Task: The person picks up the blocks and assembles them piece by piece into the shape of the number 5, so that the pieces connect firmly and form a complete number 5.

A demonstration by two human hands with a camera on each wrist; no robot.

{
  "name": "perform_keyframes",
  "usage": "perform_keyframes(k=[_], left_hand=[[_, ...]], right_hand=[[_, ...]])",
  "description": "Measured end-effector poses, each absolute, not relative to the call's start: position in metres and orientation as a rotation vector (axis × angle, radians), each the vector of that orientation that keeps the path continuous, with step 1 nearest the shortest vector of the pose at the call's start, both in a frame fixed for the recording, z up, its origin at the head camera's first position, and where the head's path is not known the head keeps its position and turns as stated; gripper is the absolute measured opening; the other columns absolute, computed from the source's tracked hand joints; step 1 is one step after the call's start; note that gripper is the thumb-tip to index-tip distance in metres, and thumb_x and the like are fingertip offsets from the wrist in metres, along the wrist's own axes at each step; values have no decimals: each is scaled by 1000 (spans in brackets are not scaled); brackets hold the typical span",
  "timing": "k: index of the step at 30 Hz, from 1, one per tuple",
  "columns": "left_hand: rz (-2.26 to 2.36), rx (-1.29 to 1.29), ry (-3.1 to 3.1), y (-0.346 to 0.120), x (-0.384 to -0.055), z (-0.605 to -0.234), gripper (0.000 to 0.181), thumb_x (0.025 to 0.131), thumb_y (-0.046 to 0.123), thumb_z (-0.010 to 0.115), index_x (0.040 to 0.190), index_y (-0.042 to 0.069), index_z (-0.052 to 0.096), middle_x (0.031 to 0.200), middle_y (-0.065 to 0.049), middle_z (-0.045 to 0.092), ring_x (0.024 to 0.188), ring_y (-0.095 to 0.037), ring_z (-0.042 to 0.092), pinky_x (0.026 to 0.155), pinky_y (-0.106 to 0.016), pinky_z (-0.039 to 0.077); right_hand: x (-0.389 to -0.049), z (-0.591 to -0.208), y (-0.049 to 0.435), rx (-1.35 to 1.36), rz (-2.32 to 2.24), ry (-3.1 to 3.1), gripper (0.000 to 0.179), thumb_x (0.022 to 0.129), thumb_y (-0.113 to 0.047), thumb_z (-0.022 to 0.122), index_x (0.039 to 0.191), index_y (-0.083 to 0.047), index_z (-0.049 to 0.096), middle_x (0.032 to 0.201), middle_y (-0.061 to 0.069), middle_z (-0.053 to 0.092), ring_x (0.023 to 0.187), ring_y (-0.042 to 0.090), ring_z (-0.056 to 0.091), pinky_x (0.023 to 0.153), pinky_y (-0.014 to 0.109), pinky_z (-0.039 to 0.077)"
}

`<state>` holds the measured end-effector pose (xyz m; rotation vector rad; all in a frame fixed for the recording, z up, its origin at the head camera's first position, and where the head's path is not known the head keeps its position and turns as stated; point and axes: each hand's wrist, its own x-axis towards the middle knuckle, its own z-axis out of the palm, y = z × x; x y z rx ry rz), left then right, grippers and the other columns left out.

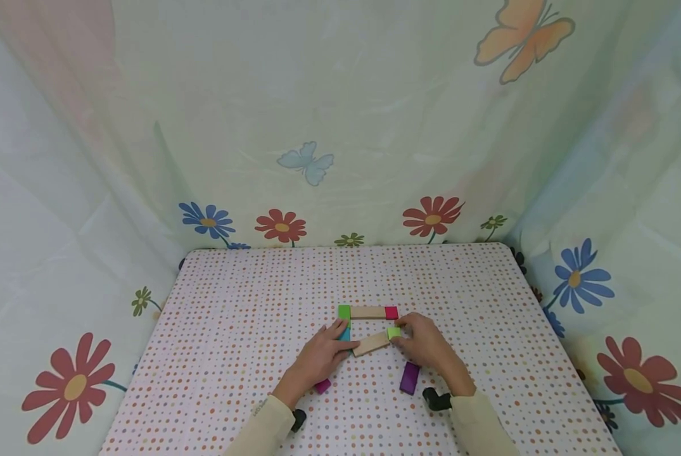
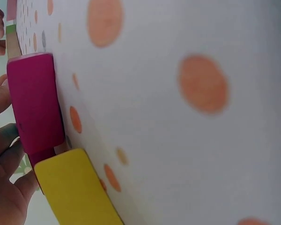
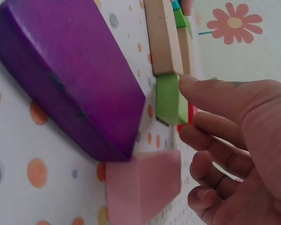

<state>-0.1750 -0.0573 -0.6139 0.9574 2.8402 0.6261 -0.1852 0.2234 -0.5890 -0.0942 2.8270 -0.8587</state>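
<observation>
My right hand (image 1: 426, 342) pinches a light green block (image 1: 394, 332) between thumb and fingers, at the right end of a plain wooden block (image 1: 371, 344) lying aslant. My left hand (image 1: 320, 354) rests its fairly straight fingers along a blue block (image 1: 345, 335), partly covering it, with one digit reaching the wooden block's left end. Behind stands a row: a green block (image 1: 344, 311), another wooden block (image 1: 368, 313) and a red block (image 1: 391, 313). A magenta block (image 2: 35, 101) and a yellow block (image 2: 77, 190) lie near my left hand.
A purple block (image 1: 409, 378) lies just in front of my right hand, beside a pink block (image 3: 143, 185) seen in the right wrist view. The dotted tabletop (image 1: 249, 304) ends at a curtain (image 1: 215, 139) printed with flowers and butterflies.
</observation>
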Motion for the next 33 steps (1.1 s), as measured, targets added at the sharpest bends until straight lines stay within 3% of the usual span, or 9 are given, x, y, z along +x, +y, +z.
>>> perform_keyframes(k=[4,12,22,28,33], left_hand=[[641,939,2825,-57,-175,-613,36,105,22,66,140,28,71,170,-15,40,160,-34,36,125,-58,39],[664,912,2800,-58,-174,-612,36,106,22,64,141,27,70,172,-14,37,162,-33,33,126,-58,37],[633,922,2814,-59,-174,-610,36,106,23,65,141,27,70,171,-14,38,161,-33,35,126,-58,37],[640,918,2802,-59,-174,-610,36,105,22,65,141,28,70,171,-14,38,161,-33,34,126,-58,37],[627,928,2806,-58,-175,-612,37,106,22,65,141,28,70,171,-15,38,161,-33,35,126,-58,38]], right_hand=[[-184,-584,231,-78,-896,2838,42,97,-25,78,133,-5,70,136,15,68,117,30,67,99,52,57],[-177,-573,247,-121,-908,2878,40,96,-19,78,130,1,71,130,20,71,114,37,69,96,54,59],[-168,-570,258,-168,-856,2881,38,94,-16,79,127,4,72,124,21,72,91,23,65,76,40,55],[-154,-575,257,-141,-909,2839,38,91,-13,82,125,0,73,117,13,72,81,15,55,65,27,45],[-135,-579,250,-194,-906,2886,37,86,-14,87,120,-6,76,114,5,74,86,13,59,69,24,47]])
